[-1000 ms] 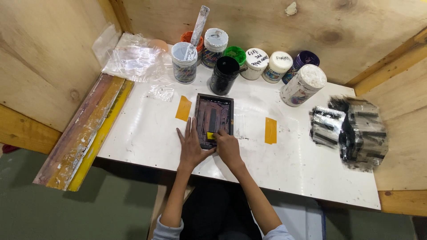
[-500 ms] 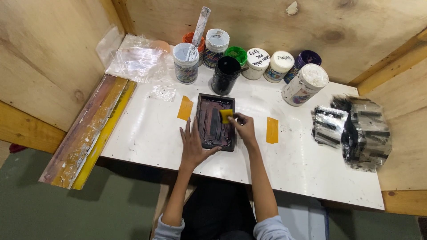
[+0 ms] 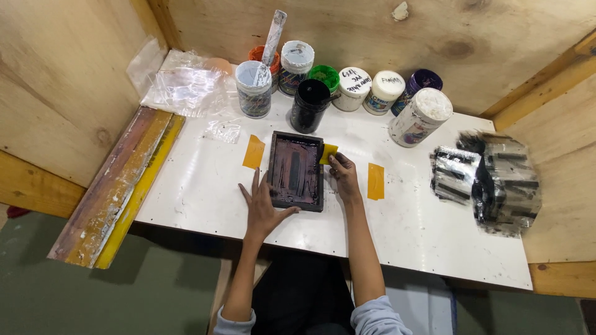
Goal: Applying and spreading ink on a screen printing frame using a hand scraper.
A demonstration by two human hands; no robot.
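White table (image 3: 205, 186): left hand (image 3: 264, 208) flat steadying frame (image 3: 296, 170), right hand (image 3: 343, 175) apparently pinching yellow squeegee (image 3: 328, 152).

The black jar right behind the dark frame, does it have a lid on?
No, the black jar stands open, its dark inside showing, while the white-capped jars beside it are closed.

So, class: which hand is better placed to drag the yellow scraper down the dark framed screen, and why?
Probably the right hand: it already grips the yellow scraper at the upper right corner of the framed screen. The left hand lies flat, bracing the frame's lower left edge.
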